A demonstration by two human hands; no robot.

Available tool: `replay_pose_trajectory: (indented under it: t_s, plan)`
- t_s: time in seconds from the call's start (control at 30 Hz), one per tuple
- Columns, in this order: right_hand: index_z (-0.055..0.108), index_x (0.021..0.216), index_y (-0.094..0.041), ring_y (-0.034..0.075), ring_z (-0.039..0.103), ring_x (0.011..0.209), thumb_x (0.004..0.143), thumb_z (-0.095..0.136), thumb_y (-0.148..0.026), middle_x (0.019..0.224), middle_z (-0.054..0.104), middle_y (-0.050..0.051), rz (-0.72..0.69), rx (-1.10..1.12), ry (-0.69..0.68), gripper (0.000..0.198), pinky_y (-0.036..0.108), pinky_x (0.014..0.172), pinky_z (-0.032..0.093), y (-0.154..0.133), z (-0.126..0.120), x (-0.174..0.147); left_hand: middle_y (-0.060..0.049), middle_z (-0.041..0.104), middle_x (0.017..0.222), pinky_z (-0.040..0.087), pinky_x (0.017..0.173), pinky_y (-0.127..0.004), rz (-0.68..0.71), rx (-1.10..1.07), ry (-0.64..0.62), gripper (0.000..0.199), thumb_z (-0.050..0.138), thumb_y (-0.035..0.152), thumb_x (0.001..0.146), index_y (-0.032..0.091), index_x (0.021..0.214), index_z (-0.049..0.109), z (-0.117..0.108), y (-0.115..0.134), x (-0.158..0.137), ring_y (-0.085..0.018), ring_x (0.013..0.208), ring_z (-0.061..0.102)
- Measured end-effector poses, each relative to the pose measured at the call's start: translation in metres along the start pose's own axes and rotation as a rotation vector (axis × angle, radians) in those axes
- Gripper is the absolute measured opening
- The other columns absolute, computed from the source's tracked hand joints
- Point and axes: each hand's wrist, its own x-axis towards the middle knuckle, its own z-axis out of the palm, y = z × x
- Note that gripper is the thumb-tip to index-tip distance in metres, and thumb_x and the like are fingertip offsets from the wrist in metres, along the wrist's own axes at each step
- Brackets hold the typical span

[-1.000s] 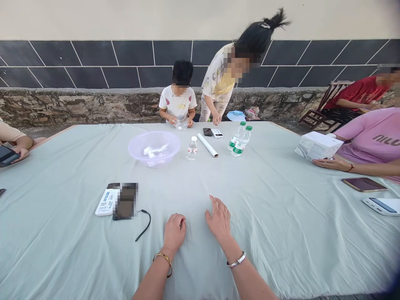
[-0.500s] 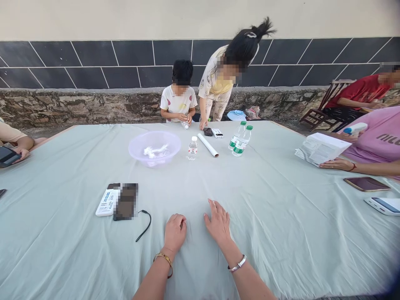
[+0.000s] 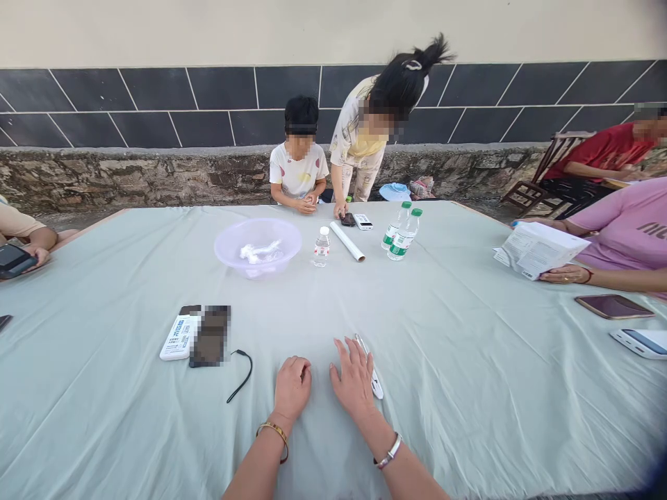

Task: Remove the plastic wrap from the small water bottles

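My left hand [image 3: 292,389] rests on the cloth, fingers curled in. Whatever it may hold is hidden. Beside it on the right, my right hand [image 3: 354,375] lies palm down with its fingers spread. A slim white and silver pen-like object [image 3: 376,386] lies along the outer edge of my right hand, partly covered by it. I cannot tell its exact kind. Left of my hands are a black phone [image 3: 209,337], a white box-shaped device with blue print [image 3: 176,340], and a black wrist strap [image 3: 241,378].
A pale green cloth [image 3: 458,389] covers the table. Farther back stand a purple basin [image 3: 224,250] with white plastic in it, a small water bottle [image 3: 322,248], a white roll [image 3: 347,243] and two green-capped bottles [image 3: 403,239]. Several people are around; one holds a white box [image 3: 547,246].
My right hand has shifted left, and the white pen-like object now shows beside it. My left hand has stayed put. The person at right has lowered the blue-and-white item behind the box.
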Motion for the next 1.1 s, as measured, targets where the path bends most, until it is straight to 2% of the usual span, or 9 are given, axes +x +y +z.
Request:
replay_pose_trajectory:
  t_s: [0.1, 0.17, 0.27, 0.43, 1.1]
  plan:
    - [0.047, 0.136, -0.021, 0.027, 0.037, 0.134, 0.084, 0.042, -0.018, 0.14, 0.047, 0.011, -0.158, 0.083, 0.064, 0.052, 0.05, 0.112, 0.027, -0.006, 0.018, -0.012, -0.003, 0.062, 0.079, 0.044, 0.072, -0.03, 0.007, -0.005, -0.002, 0.018, 0.044, 0.007, 0.081, 0.019, 0.08, 0.059, 0.0, -0.001, 0.0, -0.017, 0.077, 0.056]
    - [0.047, 0.136, -0.022, 0.025, 0.039, 0.133, 0.084, 0.042, -0.016, 0.141, 0.047, 0.01, -0.207, 0.137, 0.068, 0.053, 0.046, 0.11, 0.033, -0.008, 0.026, -0.016, -0.003, 0.062, 0.079, 0.044, 0.072, -0.031, 0.004, -0.004, -0.003, 0.019, 0.044, 0.007, 0.081, 0.019, 0.081, 0.059, 0.0, -0.001, 0.0, -0.018, 0.077, 0.057]
    - [0.046, 0.137, -0.021, 0.024, 0.041, 0.132, 0.084, 0.042, -0.017, 0.14, 0.048, 0.01, -0.183, 0.18, 0.021, 0.053, 0.044, 0.107, 0.038, -0.01, 0.03, -0.017, -0.003, 0.062, 0.079, 0.044, 0.072, -0.031, 0.003, 0.001, -0.002, 0.019, 0.044, 0.007, 0.081, 0.019, 0.08, 0.059, 0.0, 0.0, 0.0, -0.018, 0.077, 0.057]
    - [0.046, 0.137, -0.021, 0.025, 0.042, 0.131, 0.085, 0.042, -0.018, 0.141, 0.048, 0.01, -0.123, 0.189, -0.047, 0.052, 0.045, 0.109, 0.037, -0.011, 0.025, -0.013, -0.004, 0.062, 0.079, 0.044, 0.071, -0.031, 0.013, 0.005, -0.002, 0.019, 0.044, 0.007, 0.081, 0.018, 0.081, 0.059, 0.0, 0.0, 0.0, -0.018, 0.078, 0.057]
    - [0.046, 0.137, -0.02, 0.024, 0.042, 0.131, 0.084, 0.042, -0.018, 0.14, 0.048, 0.01, -0.116, 0.211, -0.081, 0.053, 0.044, 0.109, 0.036, -0.015, 0.018, -0.011, -0.003, 0.063, 0.078, 0.045, 0.07, -0.031, 0.03, 0.013, 0.022, 0.019, 0.045, 0.007, 0.081, 0.019, 0.08, 0.059, 0.0, -0.001, -0.001, -0.018, 0.077, 0.058]
